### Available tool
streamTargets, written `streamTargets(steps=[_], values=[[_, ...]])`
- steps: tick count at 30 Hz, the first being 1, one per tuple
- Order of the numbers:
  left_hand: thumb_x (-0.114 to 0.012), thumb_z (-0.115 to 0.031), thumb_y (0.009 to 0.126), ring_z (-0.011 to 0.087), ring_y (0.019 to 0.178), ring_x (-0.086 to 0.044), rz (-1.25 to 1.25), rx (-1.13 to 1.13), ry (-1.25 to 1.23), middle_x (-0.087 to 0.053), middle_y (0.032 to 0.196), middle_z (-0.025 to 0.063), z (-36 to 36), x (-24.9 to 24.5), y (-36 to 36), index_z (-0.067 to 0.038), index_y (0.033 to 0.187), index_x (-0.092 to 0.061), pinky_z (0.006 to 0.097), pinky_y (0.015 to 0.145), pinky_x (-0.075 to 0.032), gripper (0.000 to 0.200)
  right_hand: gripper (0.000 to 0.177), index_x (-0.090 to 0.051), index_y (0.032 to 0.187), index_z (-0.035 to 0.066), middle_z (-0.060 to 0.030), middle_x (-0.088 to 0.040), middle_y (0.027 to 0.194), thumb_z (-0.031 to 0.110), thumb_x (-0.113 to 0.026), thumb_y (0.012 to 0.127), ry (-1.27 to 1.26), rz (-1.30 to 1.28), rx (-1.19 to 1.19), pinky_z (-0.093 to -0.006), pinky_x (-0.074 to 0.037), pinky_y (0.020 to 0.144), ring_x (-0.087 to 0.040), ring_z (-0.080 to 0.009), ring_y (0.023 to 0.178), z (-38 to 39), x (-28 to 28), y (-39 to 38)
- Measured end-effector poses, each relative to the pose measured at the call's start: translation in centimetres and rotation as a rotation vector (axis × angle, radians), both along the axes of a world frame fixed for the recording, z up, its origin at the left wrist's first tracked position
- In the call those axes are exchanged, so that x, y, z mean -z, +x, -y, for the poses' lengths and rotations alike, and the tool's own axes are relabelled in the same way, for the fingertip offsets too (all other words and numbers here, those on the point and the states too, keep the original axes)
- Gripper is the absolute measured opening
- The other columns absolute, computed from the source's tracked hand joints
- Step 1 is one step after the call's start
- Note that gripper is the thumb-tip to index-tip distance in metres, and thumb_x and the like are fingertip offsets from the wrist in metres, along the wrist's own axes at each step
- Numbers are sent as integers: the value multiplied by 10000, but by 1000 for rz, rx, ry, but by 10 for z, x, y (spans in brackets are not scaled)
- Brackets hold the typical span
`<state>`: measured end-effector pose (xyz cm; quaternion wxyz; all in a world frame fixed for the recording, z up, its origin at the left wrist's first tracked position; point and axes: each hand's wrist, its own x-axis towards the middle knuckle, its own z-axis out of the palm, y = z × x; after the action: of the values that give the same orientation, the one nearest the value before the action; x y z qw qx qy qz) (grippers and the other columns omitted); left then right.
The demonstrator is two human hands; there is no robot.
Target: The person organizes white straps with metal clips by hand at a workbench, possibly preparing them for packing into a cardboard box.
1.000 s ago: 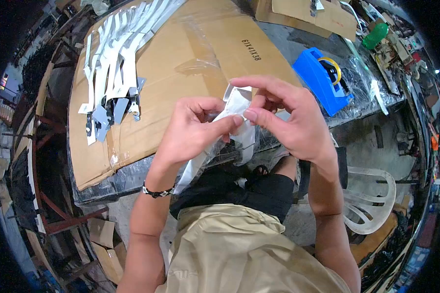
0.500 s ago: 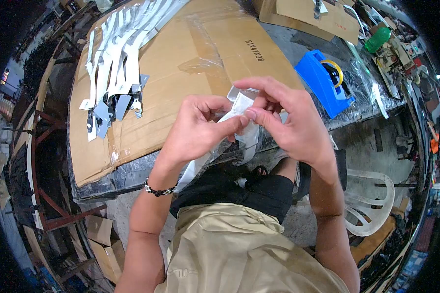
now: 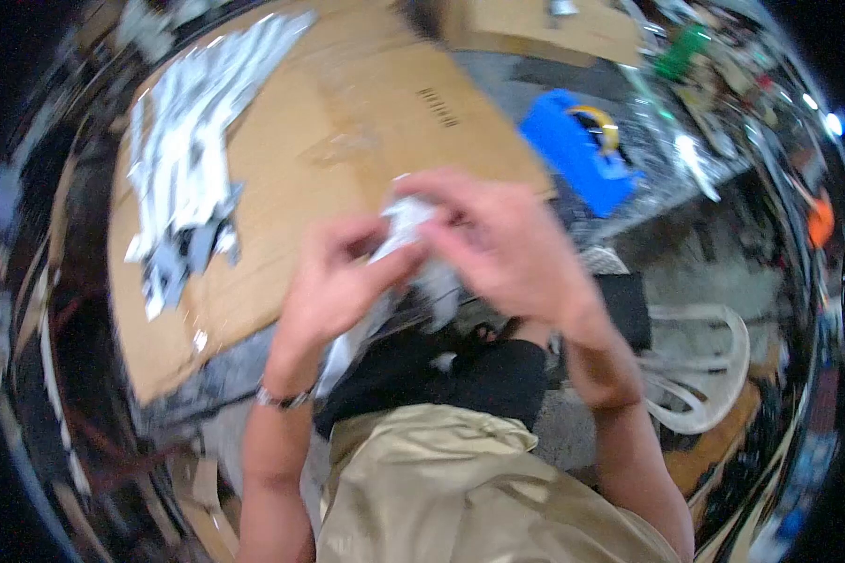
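Note:
My left hand (image 3: 340,281) and my right hand (image 3: 512,246) meet above the front edge of the cardboard. Between them is a white strip in clear plastic (image 3: 407,221), its lower part hanging toward my lap. My left thumb and fingers pinch it from the left. My right fingers close on its upper end from the other side. Motion blur hides the fine detail of the strip and fingertips. On the cardboard to the left lies a bundle of similar white strips (image 3: 186,141) in plastic, with grey tags at the near ends.
The strips lie on a flat cardboard sheet (image 3: 282,178) over a plastic-covered table. At right on the table stands a blue tape dispenser (image 3: 573,150) with a yellow-cored roll. A cardboard box (image 3: 535,28) and a green bottle (image 3: 683,49) are farther back. A white plastic chair (image 3: 737,361) is at right.
The whole view has shifted and blurred, with the table scene sliding left. Both hands stay together on the strip, my right hand tilted slightly differently over its top.

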<state>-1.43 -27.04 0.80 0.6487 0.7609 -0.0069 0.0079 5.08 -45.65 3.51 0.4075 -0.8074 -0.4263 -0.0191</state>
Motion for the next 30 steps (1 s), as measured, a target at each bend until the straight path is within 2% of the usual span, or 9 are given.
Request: streamTargets(steps=[1,3,9,12,18,24,26,27,30], values=[[-738,-157,861,64,605,-558,5,-34,106,-654,661,5,0,-1,-1,-20,776,-716,249,533,-412,163,332,-632,1206,11,-186,-696,1019,55,-607,878,-36,-93,-12,-369,-555,758,-708,-303,896,1,-6,-1],[-737,-144,855,65,603,-547,-17,-104,40,-627,641,-7,7,-2,-4,-20,745,-682,241,533,-391,175,370,-585,1229,25,-216,-677,960,155,-609,884,-62,88,-33,-449,-533,755,-658,-398,890,4,-4,0],[-736,-84,846,119,562,-589,17,-63,-109,-653,665,68,4,16,0,23,777,-650,234,537,-436,154,353,-515,1127,6,-195,-630,735,152,-652,837,-95,219,56,-490,-489,584,-639,-418,701,6,-5,-3],[-734,-78,844,126,554,-594,48,-67,-125,-658,666,83,7,8,-2,33,794,-649,237,533,-445,148,420,-510,1170,1,-200,-634,785,196,-685,842,-188,142,111,-484,-498,663,-644,-406,781,8,-10,-8],[-751,-130,823,138,564,-608,0,-68,-192,-672,681,105,3,1,-9,43,836,-664,246,545,-472,194,581,-470,1318,17,-174,-635,927,257,-720,851,115,199,115,-474,-462,849,-607,-381,949,3,8,1],[-748,-127,805,129,625,-617,-39,-99,-190,-677,738,71,-21,25,-15,25,901,-684,264,579,-481,191,603,-469,1392,31,-182,-670,1004,191,-707,861,140,-438,-88,-394,-512,851,-654,-320,954,-1,10,5],[-735,-124,842,117,665,-615,-35,-9,-204,-675,753,47,-15,12,-15,18,883,-687,260,609,-483,155,554,-514,1367,35,-124,-695,997,174,-718,871,259,-260,-3,-326,-524,838,-672,-215,942,1,9,3],[-731,-99,860,115,661,-621,1,29,-227,-682,759,48,-14,9,-12,21,865,-690,262,607,-493,127,501,-531,1353,44,-82,-692,990,176,-701,900,349,-467,9,-295,-521,830,-661,-151,927,0,8,4],[-725,-53,887,109,656,-631,-44,25,-279,-695,773,61,-17,3,-11,27,871,-707,254,595,-504,84,304,-614,1213,19,-46,-687,951,164,-652,949,542,-484,185,-258,-505,800,-632,-100,877,2,12,4]])
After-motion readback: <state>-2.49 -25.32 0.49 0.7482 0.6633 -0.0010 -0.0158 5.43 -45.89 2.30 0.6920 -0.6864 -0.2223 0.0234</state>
